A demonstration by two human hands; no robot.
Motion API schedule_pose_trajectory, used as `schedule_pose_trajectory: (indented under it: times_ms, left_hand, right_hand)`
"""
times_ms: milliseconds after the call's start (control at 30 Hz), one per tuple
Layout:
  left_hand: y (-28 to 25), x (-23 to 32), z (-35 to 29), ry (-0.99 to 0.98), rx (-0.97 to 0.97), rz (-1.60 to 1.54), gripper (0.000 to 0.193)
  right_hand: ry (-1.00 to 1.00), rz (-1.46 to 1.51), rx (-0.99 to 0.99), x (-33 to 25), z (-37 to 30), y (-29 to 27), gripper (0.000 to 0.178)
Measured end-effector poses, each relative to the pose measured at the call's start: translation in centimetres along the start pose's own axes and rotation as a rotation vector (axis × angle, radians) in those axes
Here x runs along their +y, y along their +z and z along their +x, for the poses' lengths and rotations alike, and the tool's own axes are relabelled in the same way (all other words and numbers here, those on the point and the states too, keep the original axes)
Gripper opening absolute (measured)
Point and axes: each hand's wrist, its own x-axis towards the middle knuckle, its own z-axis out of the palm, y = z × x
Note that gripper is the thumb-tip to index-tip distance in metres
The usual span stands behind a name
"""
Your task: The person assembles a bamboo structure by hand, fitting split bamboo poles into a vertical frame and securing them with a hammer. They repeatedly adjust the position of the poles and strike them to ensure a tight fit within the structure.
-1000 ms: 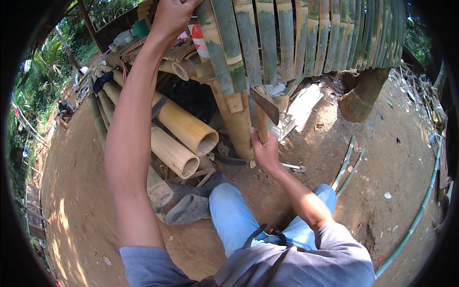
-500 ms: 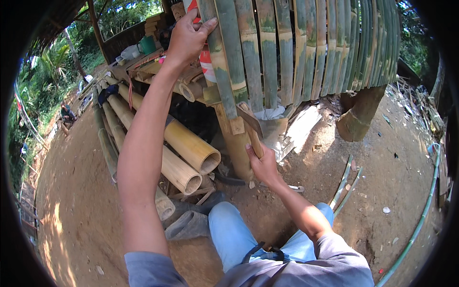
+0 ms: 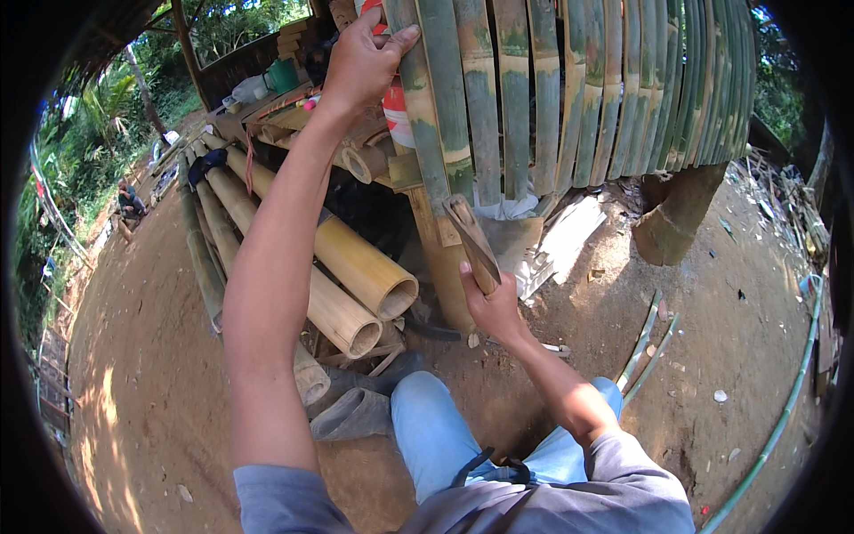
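Green bamboo, the slat [image 3: 422, 107] seems stiff, light, rather slippery, best held by its edge, where the left hand [image 3: 363, 67] pinches; the right hand [image 3: 495, 307] grips a tool [image 3: 471, 240].

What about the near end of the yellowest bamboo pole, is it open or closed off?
Open: the yellowest bamboo pole shows a round rim around a shadowed hollow.

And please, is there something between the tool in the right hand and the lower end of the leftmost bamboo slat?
Nothing visible does: the tool stands right beside that end of the slat; contact is unclear. The left hand is at the slat's edge, well above.
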Motion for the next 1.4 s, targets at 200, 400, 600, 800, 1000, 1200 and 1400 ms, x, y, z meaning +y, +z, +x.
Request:
schedule_pose_trajectory:
  times_ms: [200, 400, 600, 800, 1000, 1200, 1400]
  left_hand:
    - [0.2, 1.4, -0.2, 0.045, 0.059, 0.022, 0.044]
    - [0.7, 1.5, -0.4, 0.027, 0.084, -0.108, 0.025]
    - [1.0, 1.7, -0.3, 0.071, 0.089, -0.139, 0.024]
    - [0.5, 1.1, -0.6, 0.028, 0.088, -0.116, 0.024]
    - [0.8, 2.3, -0.9, -0.056, 0.097, -0.162, 0.024]
    - [1.3, 2.4, -0.7, -0.044, 0.11, -0.177, 0.025]
    - [0.8, 1.9, -0.5, -0.049, 0.055, -0.062, 0.039]
  right_hand:
    - [0.016, -0.004, 0.022, -0.8, -0.3, 0.0, 0.016]
    - [0.131, -0.012, 0.016, -0.5, -0.9, -0.4, 0.026]
    - [-0.001, 0.162, 0.122, -2.7, 2.0, -1.1, 0.027]
    - [-0.336, 0.249, 0.314, -14.1, 16.7, -3.9, 0.028]
    - [-0.47, 0.0, 0.399, -20.9, 26.4, -4.5, 0.032]
    - [-0.513, -0.053, 0.448, -21.8, 27.8, -4.6, 0.031]
    - [-0.577, -0.066, 0.44, -21.7, 28.3, -4.7, 0.032]
